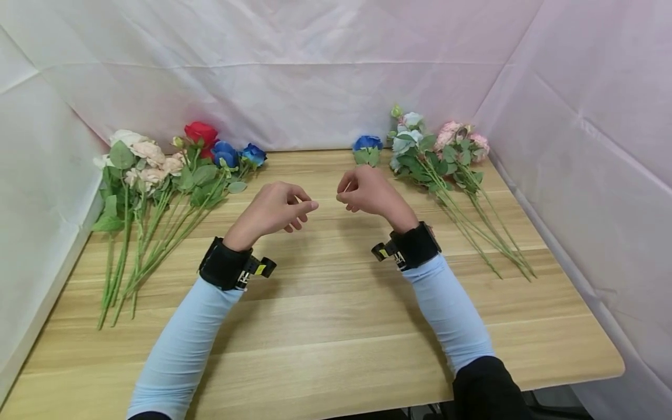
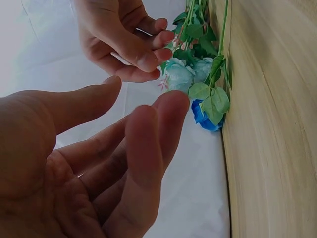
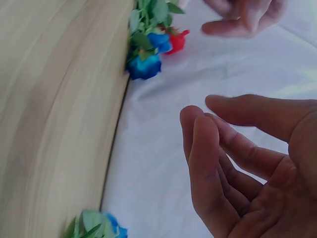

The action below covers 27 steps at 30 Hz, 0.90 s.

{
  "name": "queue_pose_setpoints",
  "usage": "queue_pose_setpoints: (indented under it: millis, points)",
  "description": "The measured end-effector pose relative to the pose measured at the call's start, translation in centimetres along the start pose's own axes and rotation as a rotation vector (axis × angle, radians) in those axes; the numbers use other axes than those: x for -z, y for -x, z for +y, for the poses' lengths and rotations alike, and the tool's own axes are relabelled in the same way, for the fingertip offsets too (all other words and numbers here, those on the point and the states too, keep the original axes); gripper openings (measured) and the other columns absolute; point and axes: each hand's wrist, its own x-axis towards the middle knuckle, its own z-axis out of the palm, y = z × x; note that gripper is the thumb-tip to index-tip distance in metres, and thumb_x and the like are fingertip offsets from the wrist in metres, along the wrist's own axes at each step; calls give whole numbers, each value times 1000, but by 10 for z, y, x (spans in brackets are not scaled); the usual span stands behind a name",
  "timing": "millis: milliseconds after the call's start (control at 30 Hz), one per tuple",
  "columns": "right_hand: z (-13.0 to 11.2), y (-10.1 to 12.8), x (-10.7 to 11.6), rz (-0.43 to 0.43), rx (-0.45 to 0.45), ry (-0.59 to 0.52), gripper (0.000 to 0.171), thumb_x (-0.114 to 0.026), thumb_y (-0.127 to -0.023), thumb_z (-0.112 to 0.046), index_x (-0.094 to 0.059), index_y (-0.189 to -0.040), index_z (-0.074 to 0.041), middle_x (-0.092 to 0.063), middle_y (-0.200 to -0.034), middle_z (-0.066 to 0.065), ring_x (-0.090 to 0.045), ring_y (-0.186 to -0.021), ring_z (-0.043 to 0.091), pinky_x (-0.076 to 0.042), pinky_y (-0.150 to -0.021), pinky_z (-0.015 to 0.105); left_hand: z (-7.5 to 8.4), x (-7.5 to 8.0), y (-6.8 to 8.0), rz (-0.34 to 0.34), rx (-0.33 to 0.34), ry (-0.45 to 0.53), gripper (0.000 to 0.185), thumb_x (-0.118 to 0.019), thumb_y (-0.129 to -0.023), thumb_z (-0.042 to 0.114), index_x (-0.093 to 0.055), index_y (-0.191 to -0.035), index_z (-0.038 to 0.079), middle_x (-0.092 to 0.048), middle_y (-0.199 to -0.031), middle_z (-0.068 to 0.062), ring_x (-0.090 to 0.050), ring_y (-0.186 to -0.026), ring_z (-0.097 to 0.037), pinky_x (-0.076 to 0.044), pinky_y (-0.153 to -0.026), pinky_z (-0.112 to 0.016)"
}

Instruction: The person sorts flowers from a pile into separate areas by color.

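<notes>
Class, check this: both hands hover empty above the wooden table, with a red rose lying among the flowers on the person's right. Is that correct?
Not quite. The red rose lies among the flowers on the person's left, as the head view shows. Both the left hand and right hand hover empty above the table.

Soft, even light fills the scene; the white backdrop (image 1: 315,70) glows without glare. Faint shadows lie beneath both forearms on the table (image 1: 336,350). The head view bends slightly at its edges. The right wrist view is motion-blurred, the wood smeared.
</notes>
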Motion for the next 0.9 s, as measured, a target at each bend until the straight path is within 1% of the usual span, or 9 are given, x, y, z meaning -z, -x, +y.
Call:
queue_pose_setpoints:
  millis: [133, 233, 333, 467, 533, 667, 767, 833, 900]
  points:
    - [-5, 4, -3, -9, 25, 12, 10, -71, -97, -13, -77, -99, -5, -78, -92, 12, -77, -82, 30, -63, -74, 40, 1, 1, 1, 13, -12, -21, 32, -65, -103, 37, -73, -119, 10, -77, -91, -17, -77, -81, -34, -64, -68, -41]
    - [-7, 5, -4, -17, 40, 40, 11, -71, -96, -13, -78, -99, -5, -78, -90, 10, -76, -80, 26, -61, -70, 34, 1, 1, 1, 22, -20, -34, 31, -65, -103, 35, -73, -119, 10, -77, -91, -16, -77, -80, -34, -64, -69, -43]
    - [-8, 6, -5, -27, 48, 46, 11, -71, -96, -12, -77, -99, -4, -78, -89, 9, -76, -81, 28, -60, -68, 32, -1, 1, 1, 27, -21, -59, 32, -66, -102, 36, -74, -118, 10, -78, -89, -15, -77, -79, -33, -63, -68, -42]
    - [-8, 7, -7, -40, 58, 42, 9, -71, -96, -12, -77, -98, -6, -78, -89, 9, -76, -84, 33, -61, -69, 34, -11, 7, -3, 57, 10, -101, 34, -66, -102, 38, -74, -118, 9, -78, -93, -16, -76, -80, -33, -61, -67, -40]
    - [-7, 8, -8, -43, 63, 34, 8, -71, -96, -13, -77, -97, -7, -79, -89, 9, -76, -82, 31, -62, -70, 35, -21, 13, -3, 80, 39, -106, 37, -65, -102, 39, -74, -119, 7, -78, -97, -19, -77, -82, -33, -61, -68, -40]
    - [-7, 8, -10, -40, 70, 24, 9, -71, -97, -14, -77, -99, -7, -78, -88, 8, -75, -75, 21, -63, -71, 38, -40, 34, 2, 159, 93, -120, 38, -65, -103, 37, -75, -118, 3, -78, -99, -22, -77, -82, -33, -60, -65, -37]
    - [-7, 8, -10, -40, 73, 26, 10, -70, -97, -14, -76, -101, -7, -78, -88, 9, -74, -74, 18, -63, -73, 40, -53, 52, 8, 254, 116, -174, 38, -65, -102, 36, -77, -115, 2, -78, -95, -21, -77, -78, -31, -55, -59, -31]
    - [-7, 8, -10, -38, 76, 32, 10, -70, -97, -15, -76, -101, -7, -78, -87, 8, -74, -73, 18, -63, -73, 39, -66, 62, 11, 322, 130, -176, 37, -66, -102, 34, -77, -113, 0, -78, -93, -22, -76, -70, -26, -55, -58, -32]
    - [-8, 8, -9, -38, 76, 34, 11, -70, -97, -15, -76, -101, -7, -78, -87, 8, -74, -73, 18, -63, -72, 39, -80, 70, 14, 386, 163, -180, 37, -66, -102, 33, -77, -113, 0, -78, -92, -22, -75, -69, -25, -56, -63, -35]
